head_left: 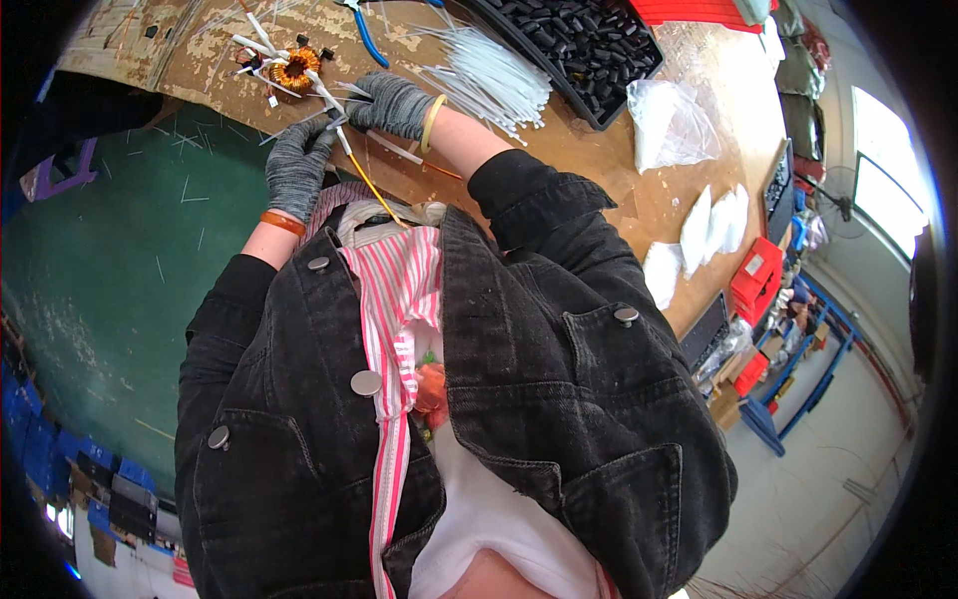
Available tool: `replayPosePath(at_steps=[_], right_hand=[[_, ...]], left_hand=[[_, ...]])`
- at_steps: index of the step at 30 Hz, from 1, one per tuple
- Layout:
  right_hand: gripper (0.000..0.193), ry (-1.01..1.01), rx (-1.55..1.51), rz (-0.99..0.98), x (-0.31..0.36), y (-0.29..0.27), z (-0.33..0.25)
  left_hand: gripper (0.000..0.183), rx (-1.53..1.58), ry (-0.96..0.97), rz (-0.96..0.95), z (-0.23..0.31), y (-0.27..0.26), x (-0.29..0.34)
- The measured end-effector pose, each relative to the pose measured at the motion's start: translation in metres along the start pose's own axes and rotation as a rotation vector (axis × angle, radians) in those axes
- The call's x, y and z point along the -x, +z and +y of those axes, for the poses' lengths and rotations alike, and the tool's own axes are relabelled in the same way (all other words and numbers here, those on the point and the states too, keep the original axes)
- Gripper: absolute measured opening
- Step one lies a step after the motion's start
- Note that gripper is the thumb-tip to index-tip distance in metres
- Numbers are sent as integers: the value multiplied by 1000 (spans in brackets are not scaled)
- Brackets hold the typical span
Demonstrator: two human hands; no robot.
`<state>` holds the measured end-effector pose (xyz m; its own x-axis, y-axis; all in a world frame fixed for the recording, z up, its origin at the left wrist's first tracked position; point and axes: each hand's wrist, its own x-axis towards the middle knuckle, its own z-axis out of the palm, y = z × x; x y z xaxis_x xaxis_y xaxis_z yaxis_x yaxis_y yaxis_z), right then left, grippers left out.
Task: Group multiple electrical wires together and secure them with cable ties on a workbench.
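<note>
Both my hands wear grey knitted gloves and meet at the table's near edge. My left hand is closed, its fingertips pinching a white-sleeved wire that leads from a copper-wound ring coil. Just right of it, my right hand is closed too, beside the same wire. A thin pale strip, which looks like a cable tie, runs into its fingers; the exact grip is hidden. Below the hands, a yellow wire hangs toward my lap. Another white-sleeved wire with a brown end lies under my right wrist.
A pile of white cable ties lies right of my hands. Behind it stands a black tray of small black parts. Blue-handled pliers lie at the back. A clear plastic bag and white packets are farther right. Green floor shows left.
</note>
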<state>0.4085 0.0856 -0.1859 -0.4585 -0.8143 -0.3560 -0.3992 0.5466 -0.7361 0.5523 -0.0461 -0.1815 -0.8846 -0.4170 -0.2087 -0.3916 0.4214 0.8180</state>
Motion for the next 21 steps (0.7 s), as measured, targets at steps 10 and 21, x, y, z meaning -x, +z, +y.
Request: replayPosePath(at_steps=[10, 21], right_hand=[[34, -39, 158, -27, 0, 2, -18], [22, -58, -343, 79, 6, 8, -9]], left_hand=[[21, -50, 120, -17, 13, -3, -3], [17, -332, 366, -30, 12, -16, -13]])
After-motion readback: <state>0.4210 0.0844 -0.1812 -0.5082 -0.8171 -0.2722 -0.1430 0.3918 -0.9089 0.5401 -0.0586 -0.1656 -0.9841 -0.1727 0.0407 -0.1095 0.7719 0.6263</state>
